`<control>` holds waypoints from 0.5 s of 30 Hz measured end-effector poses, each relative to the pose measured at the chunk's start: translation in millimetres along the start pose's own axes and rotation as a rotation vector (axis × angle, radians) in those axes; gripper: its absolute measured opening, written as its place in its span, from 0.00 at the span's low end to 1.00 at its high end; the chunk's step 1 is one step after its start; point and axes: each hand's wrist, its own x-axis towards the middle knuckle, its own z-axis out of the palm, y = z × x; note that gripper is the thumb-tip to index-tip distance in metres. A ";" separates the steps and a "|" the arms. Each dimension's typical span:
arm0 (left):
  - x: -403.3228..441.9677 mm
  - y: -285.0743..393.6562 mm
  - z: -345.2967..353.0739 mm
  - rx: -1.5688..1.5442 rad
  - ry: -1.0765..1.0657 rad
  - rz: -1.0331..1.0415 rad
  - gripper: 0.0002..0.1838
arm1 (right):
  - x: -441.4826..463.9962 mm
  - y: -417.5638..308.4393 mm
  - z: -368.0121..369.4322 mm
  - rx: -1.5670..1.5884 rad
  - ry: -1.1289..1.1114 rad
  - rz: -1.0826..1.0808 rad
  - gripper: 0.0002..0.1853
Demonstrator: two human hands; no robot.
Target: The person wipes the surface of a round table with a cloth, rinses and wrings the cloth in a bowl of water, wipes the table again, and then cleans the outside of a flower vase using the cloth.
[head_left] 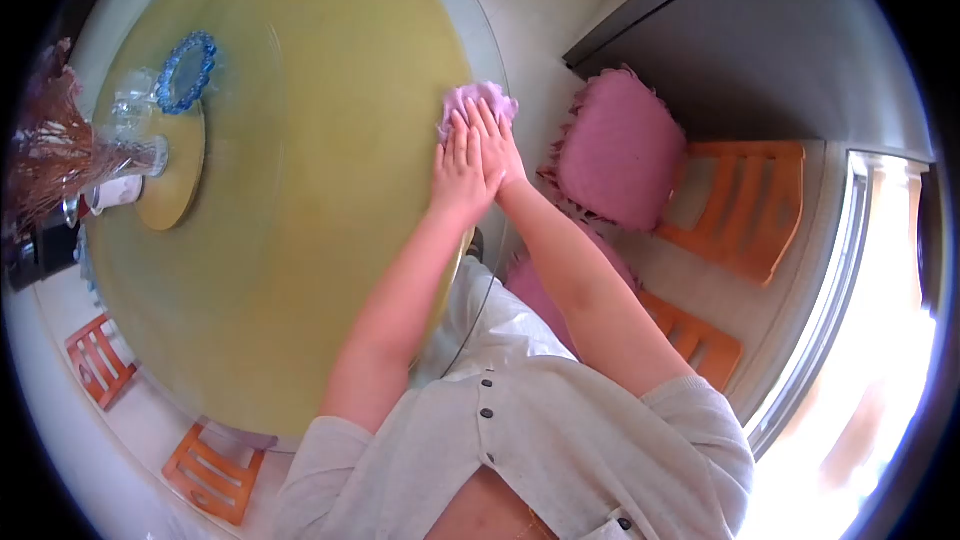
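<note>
A bunched pink cloth lies at the right edge of the round, yellow-green table. My right hand rests on it, fingers stretched forward and flat against the fabric. My left hand lies alongside and partly overlaps the right one, its fingers also straight and pointing at the cloth. Both palms face down, so whatever is beneath them is hidden. Neither hand has its fingers wrapped around anything.
On the table's left, a round raised board bears a clear vase of dried flowers. A blue scalloped dish stands beside it. Chairs with pink cushions are at right, near a dark refrigerator.
</note>
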 end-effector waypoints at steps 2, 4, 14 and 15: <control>-26.1 9.0 3.2 -0.006 0.003 0.003 0.47 | -24.8 -6.6 1.9 0.062 -0.003 -0.006 0.34; -60.5 22.7 3.8 -0.031 -0.011 0.030 0.47 | -60.4 -14.3 10.8 0.127 0.008 -0.011 0.34; -224.2 45.6 5.1 -0.067 -0.244 -0.199 0.57 | -180.2 -79.7 8.9 0.146 -0.196 -0.421 0.36; -215.2 42.9 6.9 -0.062 -0.232 -0.220 0.57 | -169.0 -72.6 14.2 0.151 -0.192 -0.445 0.36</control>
